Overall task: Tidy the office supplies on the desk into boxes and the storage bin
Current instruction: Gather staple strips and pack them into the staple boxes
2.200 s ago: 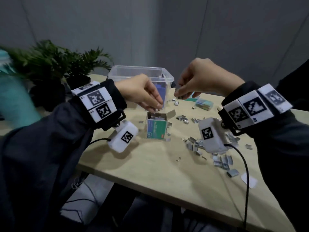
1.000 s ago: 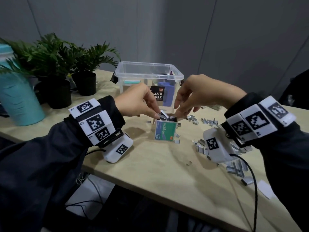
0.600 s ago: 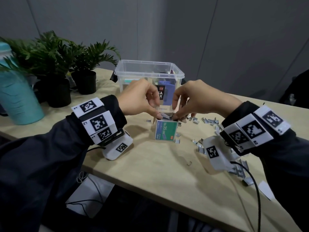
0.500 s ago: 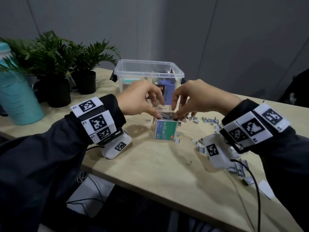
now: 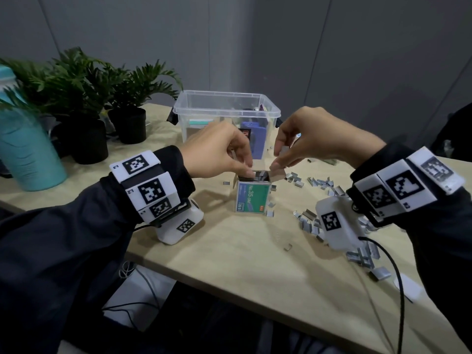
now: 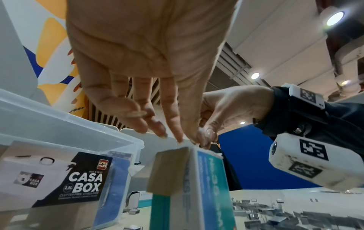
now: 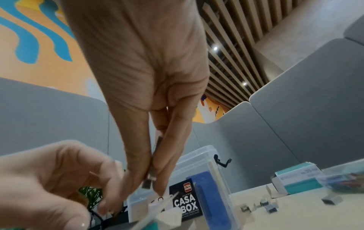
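Staple box (image 5: 252, 198) nearly full, left hand (image 5: 217, 152) fingertips steadying its contents, right hand (image 5: 311, 141) pinching a staple strip (image 7: 151, 175) above it; many loose staples (image 5: 309, 221) remain at right, storage bin (image 5: 227, 116) beyond.

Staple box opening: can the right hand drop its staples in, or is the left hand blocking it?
Probably yes. The right hand pinches a staple strip just above the staple box, whose top flaps stand open. The left hand has its fingertips at the opening's left edge, so the right side looks free.

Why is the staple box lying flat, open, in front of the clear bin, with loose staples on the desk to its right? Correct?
Not flat. In the head view the staple box stands upright, top flaps open, in front of the clear bin; loose staples do lie on the desk to its right.
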### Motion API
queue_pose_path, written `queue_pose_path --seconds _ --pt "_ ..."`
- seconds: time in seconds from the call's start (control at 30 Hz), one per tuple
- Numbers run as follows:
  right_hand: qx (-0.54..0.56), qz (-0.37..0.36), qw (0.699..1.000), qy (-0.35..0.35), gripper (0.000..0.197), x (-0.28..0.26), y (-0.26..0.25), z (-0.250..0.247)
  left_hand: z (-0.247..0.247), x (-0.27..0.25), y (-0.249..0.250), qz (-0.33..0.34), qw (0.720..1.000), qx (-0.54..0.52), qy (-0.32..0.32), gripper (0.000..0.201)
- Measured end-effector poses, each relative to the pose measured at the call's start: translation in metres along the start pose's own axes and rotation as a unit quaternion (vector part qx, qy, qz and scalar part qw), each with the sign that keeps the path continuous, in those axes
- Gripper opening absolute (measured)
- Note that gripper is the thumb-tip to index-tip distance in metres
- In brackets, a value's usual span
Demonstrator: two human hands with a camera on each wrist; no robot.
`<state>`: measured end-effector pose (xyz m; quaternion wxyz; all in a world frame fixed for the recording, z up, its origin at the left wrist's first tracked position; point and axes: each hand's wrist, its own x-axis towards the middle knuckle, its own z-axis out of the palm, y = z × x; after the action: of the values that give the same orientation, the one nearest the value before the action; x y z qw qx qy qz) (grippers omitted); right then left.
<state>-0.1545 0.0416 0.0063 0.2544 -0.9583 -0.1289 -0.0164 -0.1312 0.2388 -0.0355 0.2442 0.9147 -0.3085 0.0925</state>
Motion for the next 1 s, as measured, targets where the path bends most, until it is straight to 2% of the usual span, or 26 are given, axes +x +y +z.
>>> queue_pose_path --seconds 0.17,0.33,0.43,0.53,0.6,0.67,0.7,0.77,0.87,1.0 --pt "0.013 -0.001 1.000 -0.002 0.010 -0.001 0.004 -0.002 0.004 0.007 0.006 0.013 0.998 0.041 -0.038 0.015" --pt "0.075 -0.009 0.997 -0.001 0.008 -0.003 0.002 0.005 0.008 0.007 0.000 -0.013 0.999 0.029 -0.044 0.016" --pt "0.055 -0.020 0.998 0.030 0.009 -0.002 0.005 0.008 0.006 0.004 -0.004 -0.026 0.998 -0.052 -0.027 0.016" --pt "0.073 -0.003 0.997 0.024 0.005 -0.002 0.008 0.006 0.001 0.003 -0.011 -0.080 0.991 -0.107 0.013 0.021" --pt "0.095 0.006 0.995 0.012 0.005 -0.003 0.009 0.003 -0.001 0.003 -0.016 -0.149 0.980 -0.129 -0.033 0.029" --pt "0.148 0.007 0.989 -0.010 0.008 -0.004 0.007 0.005 -0.002 0.004 -0.016 -0.203 0.961 -0.150 -0.116 0.033" --pt "0.172 0.006 0.985 -0.019 0.009 -0.004 0.006 0.008 -0.002 0.004 -0.015 -0.216 0.952 -0.159 -0.145 0.035" --pt "0.186 -0.007 0.982 -0.034 0.009 -0.003 0.004 0.016 -0.001 0.006 -0.013 -0.219 0.946 -0.177 -0.162 0.037" --pt "0.134 -0.032 0.989 -0.046 0.010 -0.001 0.003 0.028 0.002 0.008 -0.010 -0.212 0.948 -0.186 -0.145 0.033" --pt "0.042 -0.050 0.998 -0.019 0.011 -0.004 0.006 0.029 0.005 0.006 -0.010 -0.186 0.965 -0.163 -0.088 0.033"
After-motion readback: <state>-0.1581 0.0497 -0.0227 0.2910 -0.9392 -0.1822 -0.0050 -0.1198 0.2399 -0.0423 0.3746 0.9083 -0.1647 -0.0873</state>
